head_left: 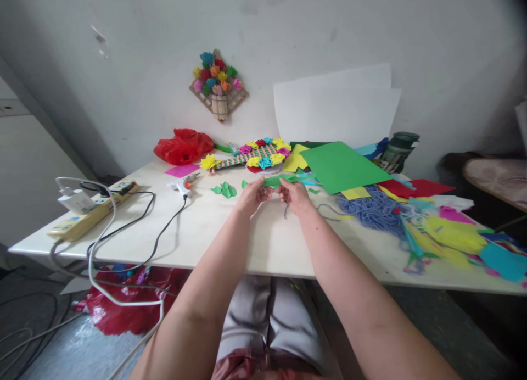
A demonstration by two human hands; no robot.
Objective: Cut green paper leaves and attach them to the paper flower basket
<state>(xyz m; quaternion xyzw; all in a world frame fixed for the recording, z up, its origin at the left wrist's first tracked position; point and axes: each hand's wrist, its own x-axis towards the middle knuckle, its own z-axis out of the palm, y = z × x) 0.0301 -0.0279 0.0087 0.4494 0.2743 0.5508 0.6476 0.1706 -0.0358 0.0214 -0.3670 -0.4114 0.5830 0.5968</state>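
Observation:
Both my hands hold a narrow strip of green paper (276,180) just above the table's middle. My left hand (254,196) pinches its left end, and my right hand (293,195) grips it farther right. Several cut green paper leaves (225,189) lie to the left of my left hand. Behind my hands rests a woven guitar-shaped craft (242,159) trimmed with yellow, blue, pink and red paper flowers. A large green sheet (343,166) lies to the right of my right hand, with a bundle of blue-grey yarn (373,210) in front of it.
A white glue gun (179,186) and its cord lie on the left, near a yellow power strip (93,211). A red plastic bag (183,146) sits at the back left. Paper scraps (453,234) cover the right end, and a dark green bottle (398,152) stands behind.

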